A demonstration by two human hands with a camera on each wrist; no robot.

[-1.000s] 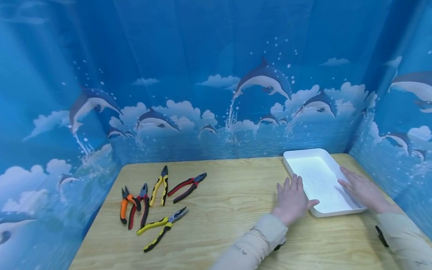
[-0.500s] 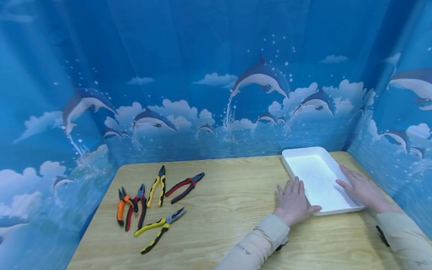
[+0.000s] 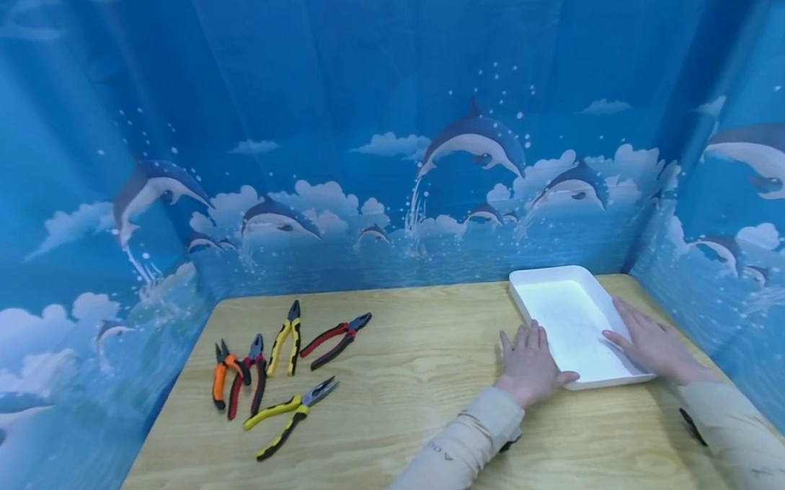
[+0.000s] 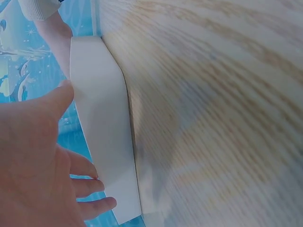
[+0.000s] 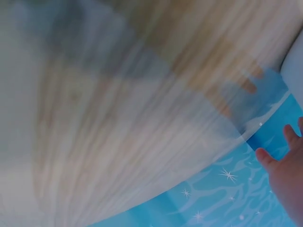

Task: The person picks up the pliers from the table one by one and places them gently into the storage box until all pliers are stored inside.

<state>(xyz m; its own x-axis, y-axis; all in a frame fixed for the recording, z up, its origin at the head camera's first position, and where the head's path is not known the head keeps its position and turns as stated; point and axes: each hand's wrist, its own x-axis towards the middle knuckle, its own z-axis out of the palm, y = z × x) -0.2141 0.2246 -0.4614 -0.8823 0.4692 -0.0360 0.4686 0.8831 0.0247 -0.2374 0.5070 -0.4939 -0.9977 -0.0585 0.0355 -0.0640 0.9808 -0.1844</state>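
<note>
A shallow white tray (image 3: 573, 325) lies on the right part of the table. My left hand (image 3: 529, 366) is at its left side, fingers spread and fairly straight, thumb at the near left corner. In the left wrist view, that hand (image 4: 38, 156) has its fingertips by the outer wall of the tray (image 4: 102, 109). Along the opposite side rests my right hand (image 3: 658, 347), its fingers extended by the rim and its thumb over the tray's inside. The right wrist view shows only part of the right hand (image 5: 286, 179) at the edge.
On the left of the wooden table (image 3: 409, 360) lie several pliers: orange ones (image 3: 220, 381), two red-and-black pairs (image 3: 334, 341), yellow-and-black pliers (image 3: 284, 342) and yellow long-nose pliers (image 3: 301, 407). A blue dolphin curtain (image 3: 375, 130) stands behind and at both sides.
The tray has shifted slightly left, with my right hand moving left along with it. My left hand stays by the left wall. The pliers lie as before; the head view has turned a little.
</note>
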